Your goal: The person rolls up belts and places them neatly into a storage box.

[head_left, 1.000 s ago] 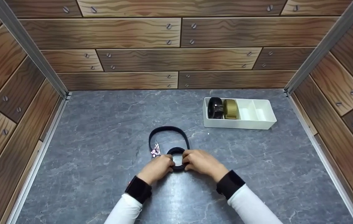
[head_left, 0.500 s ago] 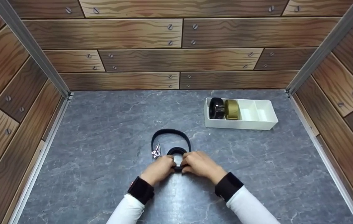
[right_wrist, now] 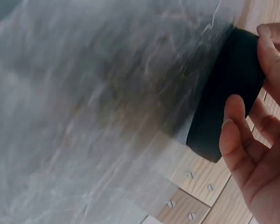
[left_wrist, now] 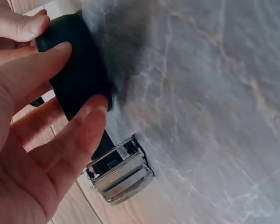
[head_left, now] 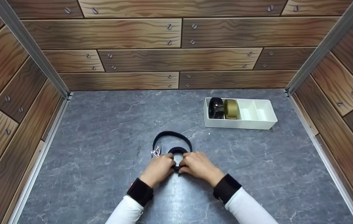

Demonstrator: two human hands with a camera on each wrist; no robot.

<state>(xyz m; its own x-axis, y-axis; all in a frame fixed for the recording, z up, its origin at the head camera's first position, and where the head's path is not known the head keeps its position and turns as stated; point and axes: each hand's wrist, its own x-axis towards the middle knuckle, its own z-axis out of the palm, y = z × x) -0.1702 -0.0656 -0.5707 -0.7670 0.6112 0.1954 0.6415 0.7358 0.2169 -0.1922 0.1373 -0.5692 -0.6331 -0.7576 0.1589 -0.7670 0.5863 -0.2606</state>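
A black belt (head_left: 172, 133) stands on edge on the grey marbled surface. Part of it is wound into a small coil (head_left: 177, 150), and the rest arcs out in a wider loop on the far side. My left hand (head_left: 160, 168) grips the coil's left side, thumb and fingers around the strap. From the right, my right hand (head_left: 200, 166) pinches the same coil (right_wrist: 228, 93). The silver buckle (left_wrist: 121, 175) hangs at the strap's end, just beyond my left fingers. Both hands cover the sides of the coil.
Back right stands a white divided box (head_left: 240, 123). It holds a black rolled belt (head_left: 215, 108) and an olive-gold rolled belt (head_left: 231, 109) in its left part. Wood-patterned walls (head_left: 176, 59) enclose the surface at the back and sides.
The belt's outer loop has drawn a little nearer and got smaller. My fingers have shifted slightly closer together at the coil's near side. The white box has stayed put.
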